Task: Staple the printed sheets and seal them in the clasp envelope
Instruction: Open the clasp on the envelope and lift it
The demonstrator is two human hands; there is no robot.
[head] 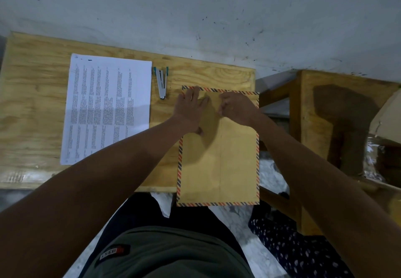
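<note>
A brown clasp envelope (219, 160) with a red and blue striped border lies on the right part of the wooden table (34, 104), its near end hanging over the front edge. My left hand (191, 110) rests flat on its upper left part, fingers spread. My right hand (237, 108) sits at the top middle with curled fingers, pinching something small near the flap; what it pinches is hidden. The printed sheets (108, 108) lie flat on the table to the left. A silver stapler (161, 82) with teal tips lies open between the sheets and the envelope.
A grey wall (195, 12) rises right behind the table. A second wooden piece of furniture (329, 112) stands to the right, with a cardboard box (388, 117) at the far right edge. My legs and a dotted cloth (293, 251) are below the table edge.
</note>
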